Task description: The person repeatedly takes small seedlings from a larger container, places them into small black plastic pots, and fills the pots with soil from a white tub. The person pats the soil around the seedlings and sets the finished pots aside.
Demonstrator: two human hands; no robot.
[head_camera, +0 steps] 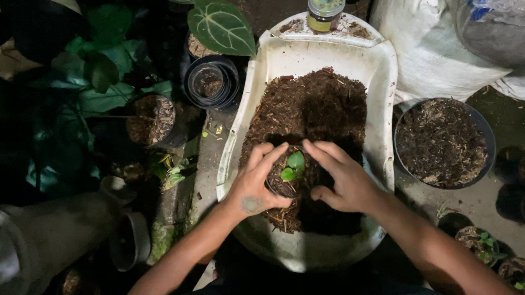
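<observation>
A small black pot (283,188) with a green seedling (293,165) sits over the brown potting mix (314,104) in a white tub (383,83). My left hand (253,186) cups the pot's left side, thumb under its rim. My right hand (342,179) curls around its right side, fingers pressing near the seedling's soil. Both forearms come up from the bottom of the head view.
A lidded jar (325,8) stands on the tub's far rim. A round black pot of mix (442,142) is to the right, white sacks (429,46) behind it. Empty black pots (211,82) and leafy plants (222,26) stand left; small potted seedlings (482,244) at lower right.
</observation>
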